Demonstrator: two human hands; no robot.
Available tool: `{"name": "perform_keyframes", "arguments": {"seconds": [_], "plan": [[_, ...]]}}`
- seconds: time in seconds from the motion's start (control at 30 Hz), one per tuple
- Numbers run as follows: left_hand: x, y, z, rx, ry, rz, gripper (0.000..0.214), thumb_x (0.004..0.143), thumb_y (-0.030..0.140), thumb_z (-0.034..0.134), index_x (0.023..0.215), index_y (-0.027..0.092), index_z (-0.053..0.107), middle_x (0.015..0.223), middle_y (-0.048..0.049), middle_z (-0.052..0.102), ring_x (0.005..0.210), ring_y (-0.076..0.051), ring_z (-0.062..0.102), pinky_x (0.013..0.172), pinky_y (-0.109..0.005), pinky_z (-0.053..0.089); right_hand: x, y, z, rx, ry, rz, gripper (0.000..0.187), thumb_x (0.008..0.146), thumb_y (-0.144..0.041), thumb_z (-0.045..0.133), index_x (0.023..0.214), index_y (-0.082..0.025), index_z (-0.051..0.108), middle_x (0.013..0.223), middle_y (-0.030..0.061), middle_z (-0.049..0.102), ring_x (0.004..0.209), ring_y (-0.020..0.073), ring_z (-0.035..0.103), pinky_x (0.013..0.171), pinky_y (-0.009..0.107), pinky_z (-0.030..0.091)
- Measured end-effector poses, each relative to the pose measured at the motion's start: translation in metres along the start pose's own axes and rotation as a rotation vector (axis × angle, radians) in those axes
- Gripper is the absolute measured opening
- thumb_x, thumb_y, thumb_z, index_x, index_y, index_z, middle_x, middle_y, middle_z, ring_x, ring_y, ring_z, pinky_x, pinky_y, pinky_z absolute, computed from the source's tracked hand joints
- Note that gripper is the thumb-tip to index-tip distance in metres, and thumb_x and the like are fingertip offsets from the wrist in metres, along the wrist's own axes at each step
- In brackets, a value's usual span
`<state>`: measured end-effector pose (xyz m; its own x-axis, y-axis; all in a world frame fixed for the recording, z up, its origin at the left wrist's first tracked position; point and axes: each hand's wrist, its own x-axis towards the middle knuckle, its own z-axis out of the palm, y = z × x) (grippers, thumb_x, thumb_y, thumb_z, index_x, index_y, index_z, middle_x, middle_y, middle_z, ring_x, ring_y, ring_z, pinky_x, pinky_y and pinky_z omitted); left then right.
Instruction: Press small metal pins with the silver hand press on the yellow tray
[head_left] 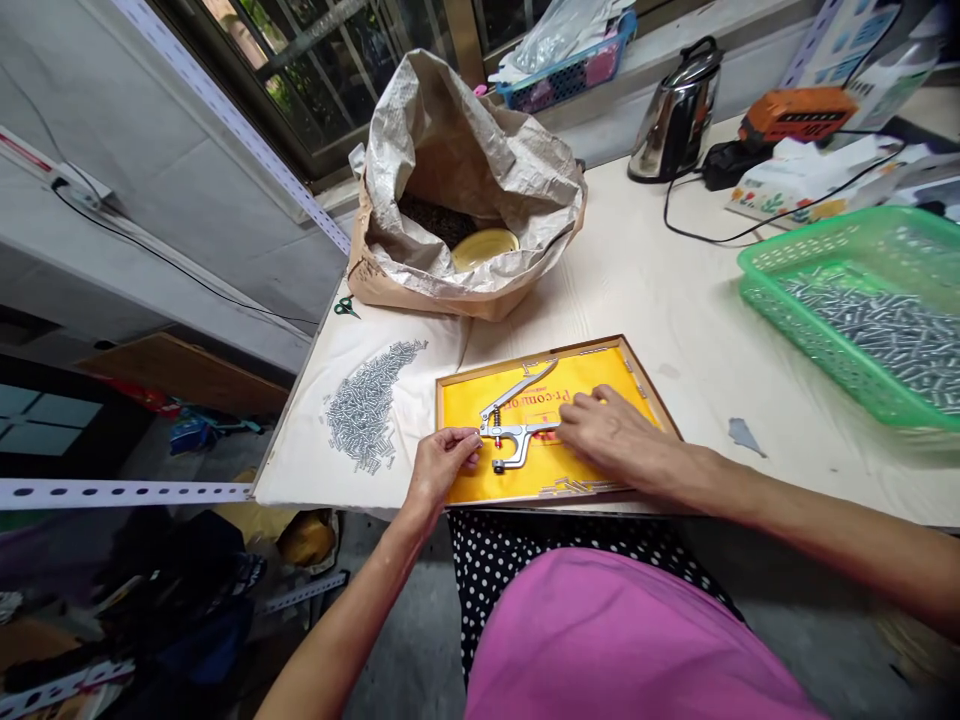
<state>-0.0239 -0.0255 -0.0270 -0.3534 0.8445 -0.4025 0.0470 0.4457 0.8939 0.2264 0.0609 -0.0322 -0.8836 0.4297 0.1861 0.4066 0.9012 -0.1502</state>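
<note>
Yellow printed card (pixel 577 375) lies flat inside a shallow wooden tray (pixel 450 420), directly beneath both hands. On it, between the hands, a pair of aluminium snap-press pliers (pixel 517 432), handles angled up and away from the body, just ahead of the left fingers.

Left hand (pixel 442 465): fingertips (pixel 469 437) pinched against the head of the pliers, so grasping, though lightly, with no clenched knuckles. Right hand (pixel 611 430): fingers (pixel 574 410) stretched forward to the lower handle, spread and relaxed; whether gripping or merely resting, impossible to tell from this angle.

Best handling at this point: pliers flat on the card, head steadied by the left fingertips, right palm low, the handle taken near its end for even leverage, and no twisting at the head.

Just left of the left fingers, a loose heap of small metal studs (pixel 367 405) on a white cloth (pixel 397 360), within easy reach. Well beyond the right fingers, a green plastic basket (pixel 825 310) full of similar studs. Straight ahead of the fingers, past the tray, a kraft paper sack (pixel 465 190), with green-handled scissors (pixel 346 308) beside it.
</note>
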Motion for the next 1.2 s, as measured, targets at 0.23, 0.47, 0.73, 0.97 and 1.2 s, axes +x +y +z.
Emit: {"name": "perform_keyframes", "arguments": {"seconds": [0.23, 0.47, 0.73, 0.97, 1.2], "plan": [[0.004, -0.008, 0.014, 0.061, -0.038, -0.034, 0.042, 0.053, 0.046, 0.088, 0.07, 0.011, 0.073, 0.056, -0.0004, 0.064, 0.051, -0.008, 0.052, 0.051, -0.02, 0.043, 0.012, 0.012, 0.015, 0.056, -0.149, 0.202, 0.017, 0.098, -0.022, 0.05, 0.096, -0.016, 0.066, 0.095, 0.0087, 0.063, 0.082, 0.0192, 0.055, 0.067, 0.031, 0.031], [-0.001, -0.009, 0.014, 0.168, -0.031, 0.026, 0.038, 0.058, 0.048, 0.083, 0.066, 0.013, 0.072, 0.058, -0.0015, 0.066, 0.052, -0.01, 0.054, 0.054, -0.022, 0.043, 0.012, 0.001, 0.031, 0.075, -0.137, 0.119, 0.019, 0.099, -0.013, 0.042, 0.095, -0.016, 0.061, 0.093, 0.0085, 0.063, 0.081, 0.0187, 0.056, 0.065, 0.03, 0.033], [-0.01, -0.015, 0.014, 0.348, 0.043, 0.166, 0.016, 0.071, 0.032, 0.075, 0.069, 0.016, 0.074, 0.065, -0.0034, 0.071, 0.067, -0.018, 0.067, 0.066, -0.026, 0.051, -0.005, -0.008, 0.039, 0.017, 0.012, 0.058, 0.02, 0.093, -0.004, 0.04, 0.097, -0.016, 0.056, 0.09, 0.0071, 0.06, 0.073, 0.0173, 0.053, 0.057, 0.03, 0.03], [-0.013, -0.013, 0.018, 0.404, 0.074, 0.188, 0.011, 0.074, 0.025, 0.072, 0.068, 0.016, 0.073, 0.065, -0.0033, 0.071, 0.067, -0.018, 0.068, 0.069, -0.027, 0.052, -0.008, -0.012, 0.036, 0.003, 0.019, 0.062, 0.022, 0.093, -0.002, 0.04, 0.099, -0.015, 0.057, 0.091, 0.0074, 0.062, 0.072, 0.0166, 0.054, 0.054, 0.03, 0.026], [-0.011, -0.018, 0.019, 0.446, 0.056, 0.188, 0.014, 0.074, 0.029, 0.073, 0.069, 0.016, 0.073, 0.065, -0.0041, 0.071, 0.065, -0.017, 0.067, 0.062, -0.025, 0.05, -0.008, -0.015, 0.036, 0.007, -0.026, 0.087, 0.022, 0.095, -0.004, 0.038, 0.102, -0.015, 0.056, 0.093, 0.0078, 0.061, 0.071, 0.0165, 0.054, 0.054, 0.03, 0.026]]}}
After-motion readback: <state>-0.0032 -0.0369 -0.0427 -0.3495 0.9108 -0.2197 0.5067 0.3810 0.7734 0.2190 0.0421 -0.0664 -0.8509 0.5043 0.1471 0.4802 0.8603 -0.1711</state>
